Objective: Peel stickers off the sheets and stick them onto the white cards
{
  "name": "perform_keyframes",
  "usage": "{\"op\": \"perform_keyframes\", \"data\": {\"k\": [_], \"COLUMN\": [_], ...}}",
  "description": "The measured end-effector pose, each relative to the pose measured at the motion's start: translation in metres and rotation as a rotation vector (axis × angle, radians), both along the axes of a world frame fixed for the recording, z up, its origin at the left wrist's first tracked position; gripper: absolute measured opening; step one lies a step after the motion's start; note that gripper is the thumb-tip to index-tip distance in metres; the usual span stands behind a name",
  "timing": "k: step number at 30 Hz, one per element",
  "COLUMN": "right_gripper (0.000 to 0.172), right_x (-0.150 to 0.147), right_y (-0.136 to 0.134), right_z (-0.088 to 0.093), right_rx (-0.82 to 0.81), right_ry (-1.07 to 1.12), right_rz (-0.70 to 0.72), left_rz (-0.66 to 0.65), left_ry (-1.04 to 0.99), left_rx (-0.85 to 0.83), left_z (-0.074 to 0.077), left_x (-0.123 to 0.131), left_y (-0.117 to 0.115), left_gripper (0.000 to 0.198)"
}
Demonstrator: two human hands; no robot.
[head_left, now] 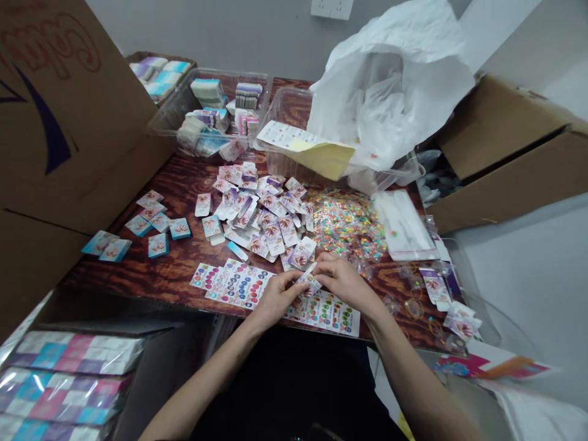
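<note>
Between my two hands, near the table's front edge, is a small printed card packet. My left hand pinches its left side, and my right hand holds its upper right with bent fingers. Sticker sheets with rows of coloured ovals lie under and beside the hands. Just beyond them spreads a loose heap of similar card packets in white, purple and pink. To the right of that heap is a pile of small clear bags with multicoloured bits.
Clear plastic tubs stand at the back, one with bundled packets, another under a white bag. Blue packets lie at left beside a large carton. Clear sleeves and rings lie at right.
</note>
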State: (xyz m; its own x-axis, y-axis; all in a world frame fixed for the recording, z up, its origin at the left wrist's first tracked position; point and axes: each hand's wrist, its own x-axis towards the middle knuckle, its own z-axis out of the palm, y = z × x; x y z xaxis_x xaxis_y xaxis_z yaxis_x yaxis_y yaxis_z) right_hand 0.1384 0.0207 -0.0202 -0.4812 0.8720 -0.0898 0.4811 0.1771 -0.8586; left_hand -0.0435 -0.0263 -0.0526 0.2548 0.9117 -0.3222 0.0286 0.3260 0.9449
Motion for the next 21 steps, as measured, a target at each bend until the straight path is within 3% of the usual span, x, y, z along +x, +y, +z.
{"op": "perform_keyframes", "data": {"k": [2,4,7,9,15,18,21], "right_gripper": [0.016,0.008,0.014,0.011,0.011,0.008,0.033], "right_x": [-0.003,-0.009,-0.019,-0.023,-0.022,-0.019,-0.016], "right_y": [0.003,0.000,-0.014,-0.025,-0.042,-0.039,-0.033], "right_z": [-0.002,-0.005,-0.013,-0.016,-0.014,-0.012,-0.012], "right_rx": [-0.036,-0.083,-0.097,-0.043,0.100,-0.032,-0.231], "right_ry": [0.064,0.244,0.525,0.591,0.409,0.439,0.576], "right_rz": [-0.075,-0.263,-0.553,-0.655,-0.622,-0.591,-0.601], "left_rz": [0.122,0.208,0.200,0.160,0.033,-0.004,-0.046], "left_ry": [-0.089,-0.141,-0.156,-0.181,-0.243,-0.213,-0.167], "left_rx": [-0.031,-0.005,0.071,0.084,-0.003,-0.012,0.007], "left_z": [-0.002,-0.001,0.004,0.008,0.017,0.020,0.020], "left_x": [0.006,0.010,0.011,0.010,0.009,0.006,0.003], "left_y": [-0.004,-0.005,-0.004,-0.002,0.000,0.000,0.000], "left_gripper": [0.057,0.064,0.050,0.044,0.043,0.037,0.034]}}
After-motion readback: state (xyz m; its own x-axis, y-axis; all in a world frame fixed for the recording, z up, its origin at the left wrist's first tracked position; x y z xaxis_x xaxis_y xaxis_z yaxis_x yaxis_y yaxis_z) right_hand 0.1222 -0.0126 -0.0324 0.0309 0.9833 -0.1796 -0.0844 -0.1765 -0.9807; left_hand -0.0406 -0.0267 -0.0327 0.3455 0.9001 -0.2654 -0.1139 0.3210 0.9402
